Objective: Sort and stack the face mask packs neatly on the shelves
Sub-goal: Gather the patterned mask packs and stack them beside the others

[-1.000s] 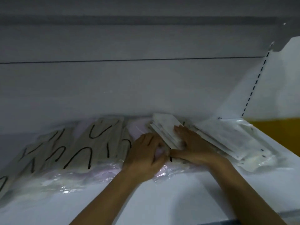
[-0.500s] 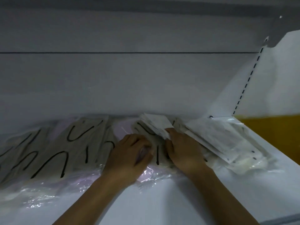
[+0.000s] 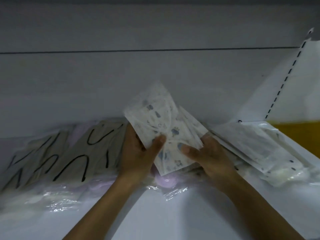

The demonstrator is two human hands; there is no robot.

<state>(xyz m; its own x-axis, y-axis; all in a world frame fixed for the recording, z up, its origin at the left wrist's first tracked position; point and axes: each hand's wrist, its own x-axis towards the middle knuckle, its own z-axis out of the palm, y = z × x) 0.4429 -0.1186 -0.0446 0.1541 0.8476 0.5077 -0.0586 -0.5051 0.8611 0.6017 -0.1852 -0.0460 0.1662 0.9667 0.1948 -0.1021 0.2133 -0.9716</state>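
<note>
A bundle of white printed mask packs [image 3: 162, 129] with small blue patterns is lifted off the white shelf [image 3: 155, 213] and tilted toward the back wall. My left hand [image 3: 138, 155] grips its left edge, thumb on top. My right hand [image 3: 206, 153] grips its right lower edge. To the left lie beige mask packs with black ear loops [image 3: 69, 158] in clear plastic. A pale purple pack [image 3: 164, 181] sits under my hands. On the right, a leaning stack of white mask packs [image 3: 259, 149] rests against the shelf side.
The grey back wall [image 3: 138, 80] stands close behind the packs. A white side panel with a row of slots [image 3: 284, 80] closes the right end, with a yellow surface [image 3: 297, 132] beyond it. Bare shelf runs along the front edge.
Both hands have raised the printed mask bundle off the pile and turned its face toward me; earlier they were pressed down on the packs on the shelf.
</note>
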